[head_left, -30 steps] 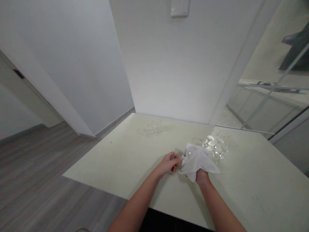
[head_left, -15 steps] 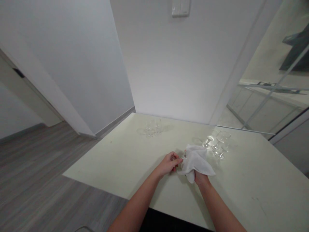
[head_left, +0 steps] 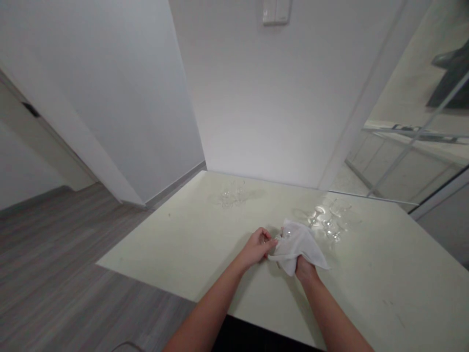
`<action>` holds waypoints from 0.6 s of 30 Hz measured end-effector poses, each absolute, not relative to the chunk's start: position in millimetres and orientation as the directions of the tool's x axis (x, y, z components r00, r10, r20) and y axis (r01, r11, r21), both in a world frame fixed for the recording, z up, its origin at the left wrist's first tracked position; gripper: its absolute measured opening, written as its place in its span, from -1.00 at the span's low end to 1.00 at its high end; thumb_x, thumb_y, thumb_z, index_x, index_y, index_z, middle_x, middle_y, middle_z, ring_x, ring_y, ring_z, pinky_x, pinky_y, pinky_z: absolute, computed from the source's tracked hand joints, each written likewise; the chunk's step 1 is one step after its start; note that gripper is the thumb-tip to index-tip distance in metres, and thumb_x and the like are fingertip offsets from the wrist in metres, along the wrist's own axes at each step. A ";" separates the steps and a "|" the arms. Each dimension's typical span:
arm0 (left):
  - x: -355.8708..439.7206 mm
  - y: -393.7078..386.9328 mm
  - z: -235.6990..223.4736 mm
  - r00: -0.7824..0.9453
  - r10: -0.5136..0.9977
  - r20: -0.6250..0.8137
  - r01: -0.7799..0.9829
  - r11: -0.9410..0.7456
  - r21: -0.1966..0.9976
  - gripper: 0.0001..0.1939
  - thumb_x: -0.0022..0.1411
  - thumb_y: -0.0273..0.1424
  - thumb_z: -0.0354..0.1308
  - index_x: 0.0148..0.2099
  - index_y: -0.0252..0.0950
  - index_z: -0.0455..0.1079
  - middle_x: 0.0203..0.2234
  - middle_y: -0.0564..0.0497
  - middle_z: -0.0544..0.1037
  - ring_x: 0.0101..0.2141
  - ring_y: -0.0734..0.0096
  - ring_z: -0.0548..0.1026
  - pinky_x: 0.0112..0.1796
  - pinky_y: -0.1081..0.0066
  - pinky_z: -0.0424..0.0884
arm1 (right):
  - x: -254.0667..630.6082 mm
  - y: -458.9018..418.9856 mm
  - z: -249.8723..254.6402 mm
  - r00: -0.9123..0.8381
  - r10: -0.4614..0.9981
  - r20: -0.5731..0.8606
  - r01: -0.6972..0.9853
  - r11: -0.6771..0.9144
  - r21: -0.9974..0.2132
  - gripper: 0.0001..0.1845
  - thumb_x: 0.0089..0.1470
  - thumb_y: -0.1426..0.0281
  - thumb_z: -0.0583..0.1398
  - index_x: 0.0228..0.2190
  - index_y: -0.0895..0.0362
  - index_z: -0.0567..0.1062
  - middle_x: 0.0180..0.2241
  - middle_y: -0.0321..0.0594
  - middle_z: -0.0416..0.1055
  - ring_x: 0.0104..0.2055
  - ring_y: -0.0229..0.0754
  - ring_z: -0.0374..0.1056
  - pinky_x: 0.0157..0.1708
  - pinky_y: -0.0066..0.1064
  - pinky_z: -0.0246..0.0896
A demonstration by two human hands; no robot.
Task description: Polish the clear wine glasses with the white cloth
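My left hand is closed in a pinch on the stem or foot of a small clear glass held over the pale table. My right hand is wrapped in a white cloth and grips the bowl of that same glass through it; most of the glass is hidden by the cloth. The two hands almost touch at the middle of the table.
Several clear stemmed glasses stand just beyond the cloth to the right. Another small group of clear glasses stands at the far left of the table near the wall. A wall switch is overhead. Grey wood floor lies to the left.
The hands have stayed in place; the cloth has shifted slightly round the glass and its folds have changed. The view has tilted a little.
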State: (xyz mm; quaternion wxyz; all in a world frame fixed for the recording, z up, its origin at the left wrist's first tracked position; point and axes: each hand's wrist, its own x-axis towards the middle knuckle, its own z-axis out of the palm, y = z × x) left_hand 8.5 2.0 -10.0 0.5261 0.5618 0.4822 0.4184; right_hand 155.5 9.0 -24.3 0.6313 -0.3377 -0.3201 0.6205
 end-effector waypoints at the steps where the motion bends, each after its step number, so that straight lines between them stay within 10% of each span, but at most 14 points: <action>1: 8.6 1.0 -9.2 0.145 0.989 0.031 0.142 -0.052 0.988 -0.64 0.10 -0.14 0.20 -0.22 -0.26 0.19 -0.48 0.16 0.36 -0.64 0.65 0.23 -0.59 0.55 0.14 | 156.7 10.3 -29.4 0.035 0.999 -0.039 -0.567 -0.013 -0.823 -0.57 -0.19 0.05 0.29 -0.28 0.02 0.54 -0.30 -0.22 0.55 -0.06 -0.03 0.40 -0.05 -0.15 0.34; 18: 8.1 -4.0 -5.8 0.216 0.840 0.498 0.534 -0.529 0.659 -0.75 0.16 -0.43 0.16 -0.09 -0.25 0.31 -0.19 -0.07 0.42 -0.19 0.33 0.38 -0.18 0.37 0.33 | 167.2 20.0 -36.3 0.018 0.989 -0.146 -0.677 -0.096 -0.730 -0.58 -0.04 -0.01 0.15 -0.35 0.04 0.57 -0.35 -0.23 0.57 -0.12 0.01 0.44 -0.02 -0.08 0.29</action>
